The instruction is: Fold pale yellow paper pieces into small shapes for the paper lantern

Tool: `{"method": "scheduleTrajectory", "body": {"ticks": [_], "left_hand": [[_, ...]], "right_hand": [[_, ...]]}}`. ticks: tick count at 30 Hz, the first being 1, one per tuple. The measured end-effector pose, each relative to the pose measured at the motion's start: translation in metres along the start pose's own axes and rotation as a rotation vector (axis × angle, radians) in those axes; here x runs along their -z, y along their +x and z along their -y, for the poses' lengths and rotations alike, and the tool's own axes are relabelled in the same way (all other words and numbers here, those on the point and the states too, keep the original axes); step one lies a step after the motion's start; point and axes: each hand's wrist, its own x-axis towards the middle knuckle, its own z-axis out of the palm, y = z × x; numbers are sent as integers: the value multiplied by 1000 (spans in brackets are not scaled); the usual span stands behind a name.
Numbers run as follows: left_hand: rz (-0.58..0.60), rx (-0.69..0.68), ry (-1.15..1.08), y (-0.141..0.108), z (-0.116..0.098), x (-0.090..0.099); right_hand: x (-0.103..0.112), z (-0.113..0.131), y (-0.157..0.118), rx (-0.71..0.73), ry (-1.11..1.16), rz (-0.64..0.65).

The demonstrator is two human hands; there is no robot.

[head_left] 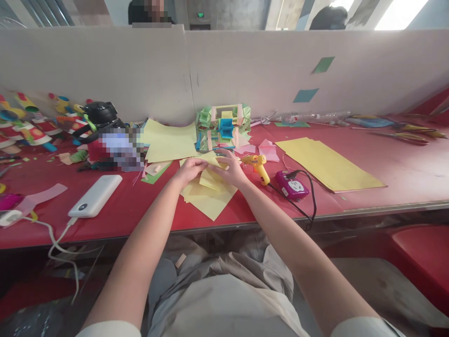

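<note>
Both my hands meet over a small folded piece of yellow paper (212, 179) at the middle of the red table. The fingers of my left hand (191, 170) are closed on its left side, near the upper edge. From the right, my right hand (231, 170) grips the same paper, its fingers bent over the top. Beneath lie larger pale yellow sheets (213, 206), one corner pointing toward me. A yellow glue gun (257, 164) rests just right of my right hand. Behind my hands stands a paper model (226, 127) in green, blue and cream.
A purple power socket (293, 185) with a black cord sits right of the glue gun. Yellow sheets (329, 164) lie further right, with pliers (403, 135) behind. At left are a white power bank (95, 196), a black-lidded bottle (100, 114) and colourful paper figures (33, 133).
</note>
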Motion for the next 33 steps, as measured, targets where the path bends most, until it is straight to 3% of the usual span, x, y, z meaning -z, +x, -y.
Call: {"method": "scheduleTrajectory", "body": {"ticks": [7,15,21,25,33], "left_hand": [[-7,9,-61,3,3,2],[-171,-109,-122,6,4,2],[-270,-238,-156,12,5,8],[-244,-241,-136,11,5,8],[-70,-64,-94,2,-5,4]], "right_hand": [[-1,-3,1,37,-6,-20],[0,7,-1,86,-68,-18],[2,7,2,-120,141,-96],[-3,0,3,-309,392,-35],[-1,-9,7,-218,314,-102]]}}
